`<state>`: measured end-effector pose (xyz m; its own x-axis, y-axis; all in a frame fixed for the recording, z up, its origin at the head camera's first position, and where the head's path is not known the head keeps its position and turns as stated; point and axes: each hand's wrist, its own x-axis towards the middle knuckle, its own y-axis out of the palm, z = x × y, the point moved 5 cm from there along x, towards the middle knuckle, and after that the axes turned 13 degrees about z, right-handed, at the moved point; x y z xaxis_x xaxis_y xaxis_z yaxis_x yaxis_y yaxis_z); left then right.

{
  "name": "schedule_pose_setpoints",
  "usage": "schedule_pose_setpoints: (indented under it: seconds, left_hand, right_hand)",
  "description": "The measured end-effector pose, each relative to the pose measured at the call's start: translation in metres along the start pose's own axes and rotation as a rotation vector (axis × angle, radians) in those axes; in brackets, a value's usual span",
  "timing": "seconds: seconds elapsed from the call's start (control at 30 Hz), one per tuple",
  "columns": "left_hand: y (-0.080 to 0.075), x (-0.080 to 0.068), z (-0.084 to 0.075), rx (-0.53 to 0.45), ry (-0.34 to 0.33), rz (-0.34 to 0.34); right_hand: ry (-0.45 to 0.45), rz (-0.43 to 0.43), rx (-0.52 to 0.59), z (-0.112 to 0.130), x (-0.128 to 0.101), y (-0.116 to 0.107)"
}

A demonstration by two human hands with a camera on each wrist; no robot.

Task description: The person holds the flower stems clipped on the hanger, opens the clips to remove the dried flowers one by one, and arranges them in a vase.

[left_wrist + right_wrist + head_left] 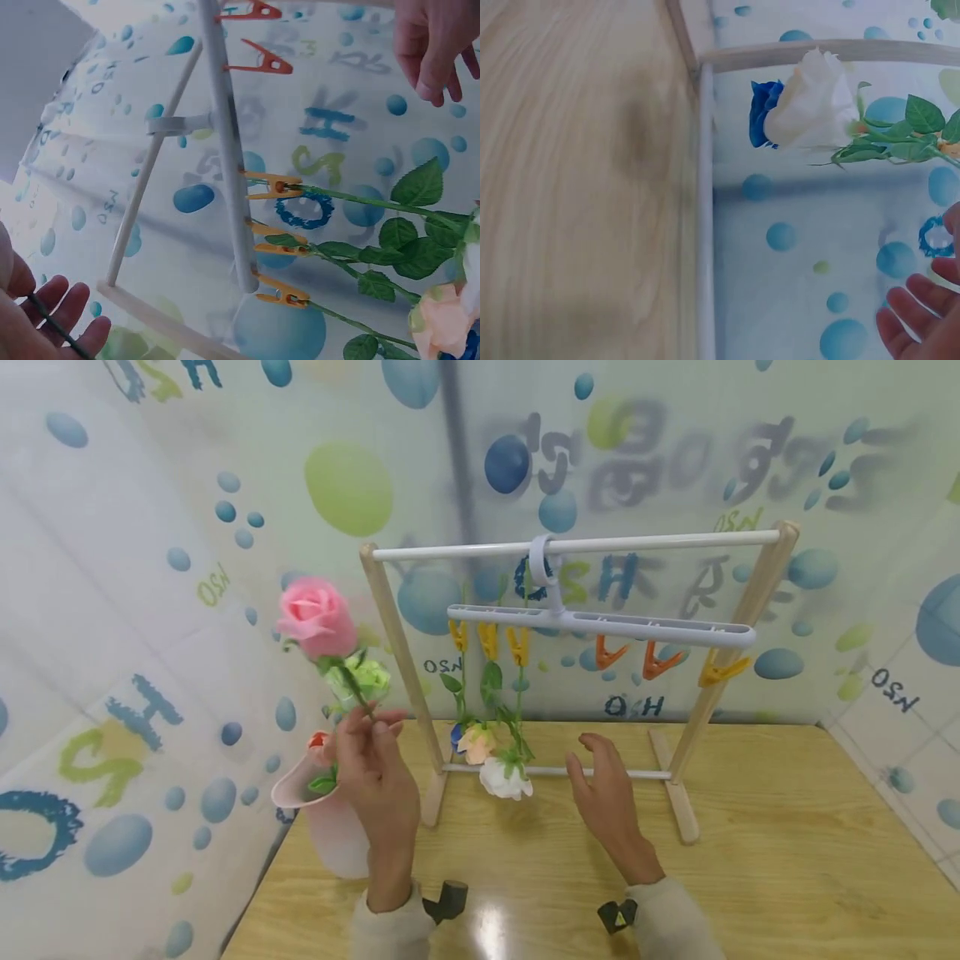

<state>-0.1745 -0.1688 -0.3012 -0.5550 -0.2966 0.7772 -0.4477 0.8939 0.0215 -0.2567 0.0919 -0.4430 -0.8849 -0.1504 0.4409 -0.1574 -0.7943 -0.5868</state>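
1. While the left hand (378,777) pinches the pink rose (318,617) by its stem, the rose stands left of the rack (577,545).
2. Right hand (607,793), fingers loose, holds nothing below the rack's clips (487,642).

Left hand (377,768) raised, fingers and thumb pinched together at the top, forearm rising from the lower edge. Right hand (607,797) lower, palm down, fingers relaxed and slightly spread, holding nothing. Both wrists wear pale sleeves.
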Motion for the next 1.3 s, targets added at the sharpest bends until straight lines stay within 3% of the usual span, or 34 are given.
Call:
schedule_pose_setpoints:
  seconds: [0.33,0.57,0.77,0.87,1.1,1.3]
  left_hand:
    - [-0.039,0.022,-0.016,-0.145,0.048,-0.285]
    - [-0.065,0.027,-0.025,-0.237,0.082,-0.492]
    - [-0.078,0.032,-0.033,-0.292,0.059,-0.617]
    - [-0.085,0.033,-0.029,-0.244,0.053,-0.631]
    - [-0.098,0.03,-0.002,-0.255,0.04,-0.636]
    - [-0.105,0.024,0.008,-0.111,0.012,-0.616]
  right_hand:
    - [-0.01,0.059,0.123,0.022,0.026,0.011]
    - [0.02,0.072,0.216,0.033,0.041,0.019]
    - [0.027,0.051,0.233,0.038,0.049,0.023]
    - [0.039,0.048,0.223,0.041,0.051,0.027]
    - [0.025,0.051,0.184,0.046,0.053,0.031]
    - [0.026,0.037,0.173,0.043,0.052,0.029]
